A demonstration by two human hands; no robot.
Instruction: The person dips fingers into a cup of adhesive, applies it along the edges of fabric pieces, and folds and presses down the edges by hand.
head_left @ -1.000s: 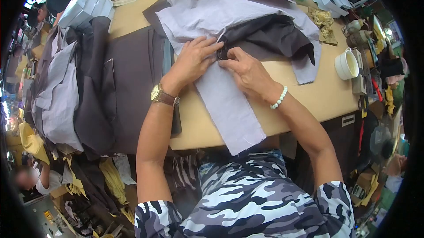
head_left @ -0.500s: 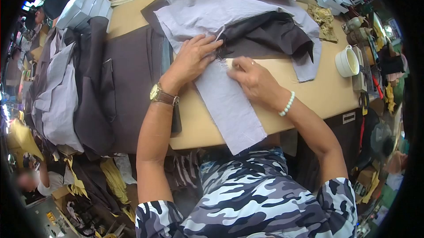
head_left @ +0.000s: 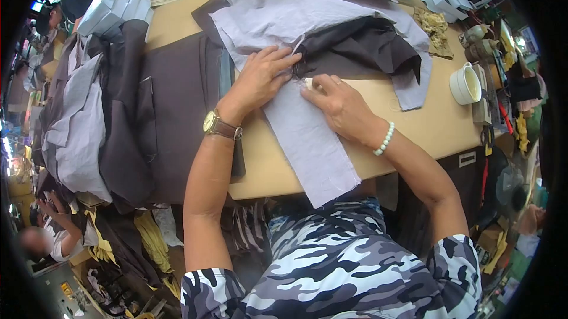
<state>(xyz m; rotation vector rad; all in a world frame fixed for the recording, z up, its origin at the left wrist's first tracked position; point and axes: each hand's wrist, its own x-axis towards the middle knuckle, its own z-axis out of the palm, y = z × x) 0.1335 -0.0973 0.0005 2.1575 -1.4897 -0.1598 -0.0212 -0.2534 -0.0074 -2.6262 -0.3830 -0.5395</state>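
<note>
The grey fabric strip (head_left: 313,147) is laid over the near edge of the worktop (head_left: 260,171), its far end partly covered by the flattened left hand (head_left: 263,76), while a small pale piece (head_left: 308,83) is gripped by the curled right hand (head_left: 340,105).

A broad, tan, smooth-topped worktable (head_left: 441,121) spreads from the centre toward 12 and 3 o'clock. Just past 3 o'clock, below its edge, a dark panel carries a small, pale, rectangular plate (head_left: 467,160). Pale grey flooring (head_left: 56,283) shows at 8 o'clock. Small, glaring white lights (head_left: 8,150) sit at 9 o'clock, and a single bright, round light (head_left: 520,41) shines just past 2 o'clock. The outer room is blurred.
</note>
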